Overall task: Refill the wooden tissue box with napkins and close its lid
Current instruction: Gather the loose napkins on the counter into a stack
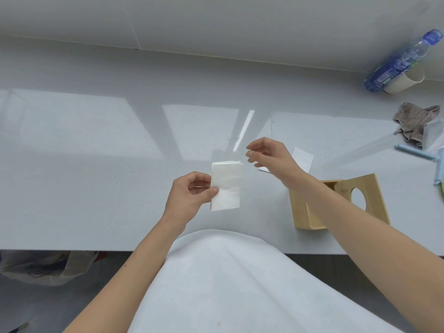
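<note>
A folded stack of white napkins (227,185) is held upright above the grey counter by its left edge, pinched in my left hand (189,192). My right hand (269,156) hovers just right of and above the stack, fingers spread and curled, holding nothing. The wooden tissue box (304,212) stands on the counter at the right, partly behind my right forearm. Its lid (365,198), with a round hole, is swung open and stands tilted at the box's right side. One loose white napkin (302,158) lies flat on the counter behind my right hand.
At the far right stand a blue water bottle (403,61) lying against a pale cup (406,82), a crumpled grey cloth (415,121) and pale blue clips (413,151). The counter's front edge (96,249) runs across below my hands. A plastic bag (45,267) sits below left.
</note>
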